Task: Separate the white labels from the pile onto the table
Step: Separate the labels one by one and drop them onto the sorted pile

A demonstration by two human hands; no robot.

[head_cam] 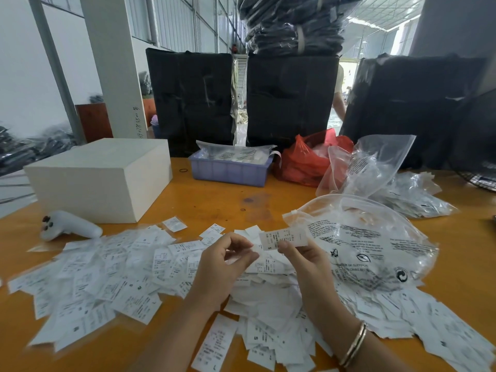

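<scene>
The right hand pinches a label, long axis level, above the pile; the left hand's fingers, beside it, curl half-closed, apparently holding nothing.

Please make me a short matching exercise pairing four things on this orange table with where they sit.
Things:
1. white rectangular box
2. lilac plastic crate
3. red plastic bag
4. single white printed label

Places:
A. pinched in the right hand
B. far left of the table
C. between crate and clear bags
D. right of the box, at the back

Pairs: 1-B, 2-D, 3-C, 4-A
</scene>
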